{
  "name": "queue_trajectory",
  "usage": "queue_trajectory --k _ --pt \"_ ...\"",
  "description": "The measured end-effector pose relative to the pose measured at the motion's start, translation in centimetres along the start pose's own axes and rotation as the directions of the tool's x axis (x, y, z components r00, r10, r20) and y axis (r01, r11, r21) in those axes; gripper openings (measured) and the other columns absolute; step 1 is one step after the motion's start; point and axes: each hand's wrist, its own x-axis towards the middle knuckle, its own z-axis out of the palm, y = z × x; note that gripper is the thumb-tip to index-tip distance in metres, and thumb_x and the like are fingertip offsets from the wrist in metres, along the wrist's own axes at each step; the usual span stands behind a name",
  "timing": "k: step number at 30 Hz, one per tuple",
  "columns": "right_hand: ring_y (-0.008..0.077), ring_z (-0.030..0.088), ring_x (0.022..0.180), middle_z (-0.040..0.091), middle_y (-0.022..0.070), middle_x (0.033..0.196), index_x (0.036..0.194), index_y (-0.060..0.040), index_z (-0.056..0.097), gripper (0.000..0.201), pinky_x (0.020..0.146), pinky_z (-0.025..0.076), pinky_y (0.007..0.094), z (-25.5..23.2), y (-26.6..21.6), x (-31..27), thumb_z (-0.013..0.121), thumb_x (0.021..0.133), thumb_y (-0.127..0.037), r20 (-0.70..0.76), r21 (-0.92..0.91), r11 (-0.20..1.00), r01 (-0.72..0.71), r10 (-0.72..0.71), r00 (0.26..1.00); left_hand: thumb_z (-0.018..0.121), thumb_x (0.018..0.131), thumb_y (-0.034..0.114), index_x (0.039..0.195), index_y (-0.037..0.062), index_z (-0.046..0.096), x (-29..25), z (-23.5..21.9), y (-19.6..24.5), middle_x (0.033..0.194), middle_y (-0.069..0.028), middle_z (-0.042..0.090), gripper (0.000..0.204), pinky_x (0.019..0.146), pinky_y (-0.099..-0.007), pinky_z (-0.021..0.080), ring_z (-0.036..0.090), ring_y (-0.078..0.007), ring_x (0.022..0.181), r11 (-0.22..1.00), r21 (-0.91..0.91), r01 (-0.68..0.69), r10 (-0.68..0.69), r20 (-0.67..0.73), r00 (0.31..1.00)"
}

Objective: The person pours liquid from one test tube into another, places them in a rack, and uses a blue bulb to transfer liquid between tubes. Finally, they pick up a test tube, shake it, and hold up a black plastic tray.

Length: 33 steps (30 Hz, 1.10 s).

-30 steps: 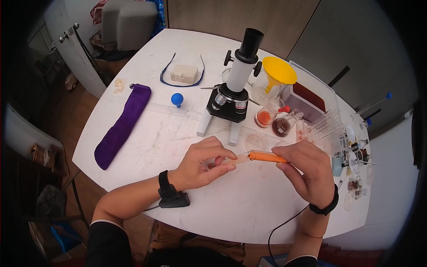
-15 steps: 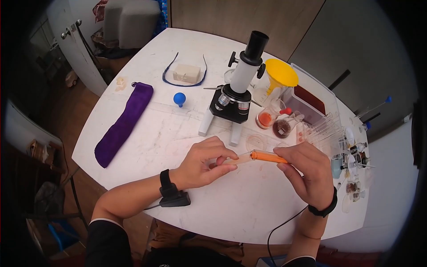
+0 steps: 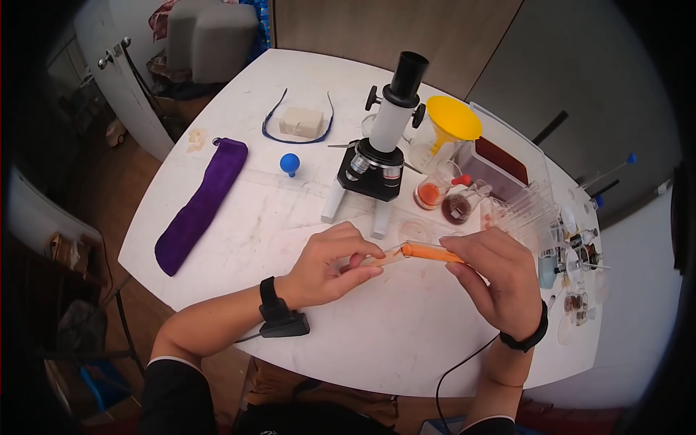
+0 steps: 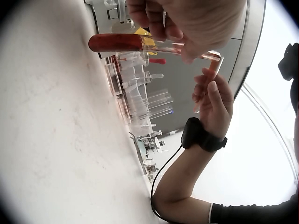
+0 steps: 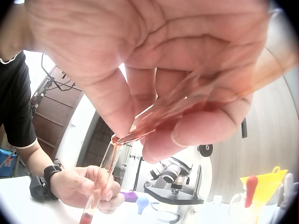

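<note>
The left hand (image 3: 328, 267) pinches a clear glass test tube (image 4: 117, 43) near its upper part; in the left wrist view red-orange liquid fills its rounded lower end. The right hand (image 3: 500, 279) grips a second test tube (image 3: 433, 252), tilted, with orange liquid along it. The mouths of the two tubes meet between the hands, in front of the microscope (image 3: 384, 138). In the right wrist view the second tube (image 5: 173, 107) lies under the right fingers, and liquid shows at its mouth, at the rim of the left hand's tube (image 5: 110, 161).
Behind the hands lies a petri dish (image 3: 414, 232). Flasks with orange (image 3: 429, 194) and dark contents (image 3: 457, 208), a yellow funnel (image 3: 454, 118) and a test tube rack (image 3: 518, 217) stand right. A purple pouch (image 3: 201, 206), blue bulb (image 3: 290, 162) and glasses (image 3: 297, 141) are left.
The right hand and its tube have moved slightly left and up. More orange now shows inside the left hand's tube near its mouth. The left hand has hardly moved.
</note>
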Motion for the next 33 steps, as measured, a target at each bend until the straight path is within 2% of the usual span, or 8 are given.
queue_trajectory --k 2,33 --pt "0.0292 0.064 0.078 0.068 0.0121 0.088 0.108 -0.0012 0.072 0.026 0.07 0.053 0.037 -0.03 -0.01 0.05 0.075 0.083 -0.004 0.0 0.0 1.0 0.0 0.0 1.0 0.08 0.084 0.006 0.102 0.0001 0.075 -0.02 -0.24 0.16 0.082 -0.006 0.068 0.019 0.071 -0.0294 0.045 0.053 -0.0156 0.073 0.999 0.025 0.024 -0.025 0.034 0.999" --pt "0.0283 0.065 0.08 0.067 0.0105 0.087 0.105 -0.0041 0.073 0.021 0.071 0.054 0.0367 -0.48 -0.67 0.04 0.075 0.084 -0.007 0.008 -0.054 0.998 -0.014 0.014 1.0 0.078 0.086 0.006 0.103 0.0003 0.074 -0.39 0.04 0.25 0.087 -0.0059 0.069 0.019 0.073 -0.0291 0.046 0.053 -0.0151 0.075 1.0 0.006 0.026 -0.026 0.052 0.998"
